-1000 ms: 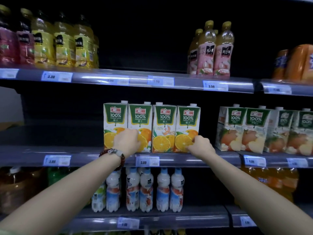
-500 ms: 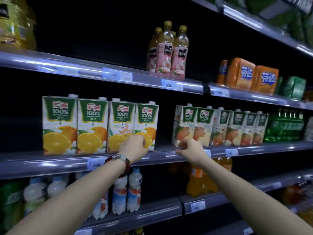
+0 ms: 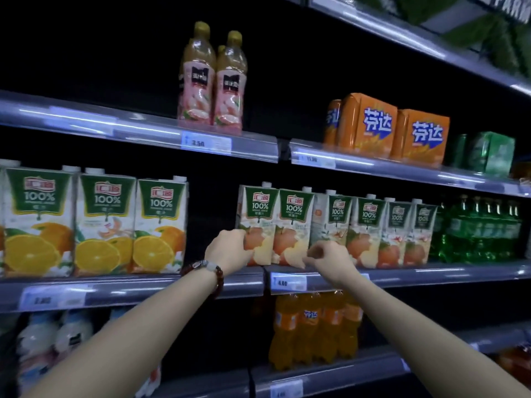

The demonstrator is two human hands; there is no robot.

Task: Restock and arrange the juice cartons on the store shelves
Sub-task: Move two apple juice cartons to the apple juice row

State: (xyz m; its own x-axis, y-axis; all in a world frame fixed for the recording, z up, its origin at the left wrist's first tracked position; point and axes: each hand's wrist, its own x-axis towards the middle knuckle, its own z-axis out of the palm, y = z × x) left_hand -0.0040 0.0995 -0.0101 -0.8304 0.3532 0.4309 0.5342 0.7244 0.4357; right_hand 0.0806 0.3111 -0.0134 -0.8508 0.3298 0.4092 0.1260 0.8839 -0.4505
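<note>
Both hands have left the orange juice cartons (image 3: 94, 225) and moved right along the middle shelf (image 3: 431, 275) to the apple juice cartons (image 3: 330, 228), and the view has swung right with them, so that only three full orange cartons show at the shelf's left end with a dark gap between the two groups. The left hand (image 3: 230, 249), a bead bracelet (image 3: 205, 272) on its wrist, now grips the leftmost apple carton (image 3: 257, 209) at its lower left corner, fingers curled round the carton's edge; a second ago it was pressed against the orange cartons. The right hand (image 3: 330, 258) has its fingers bent in front of the foot of the second and third apple cartons, near the shelf's front edge; whether it pinches a carton or only touches it cannot be told. The apple cartons stand upright in a row running right toward green bottles (image 3: 482, 228). On the shelf above stand pink-labelled bottles (image 3: 212, 81) and orange multipacks (image 3: 393, 130); below the apple cartons, orange soda bottles (image 3: 310, 328).
</note>
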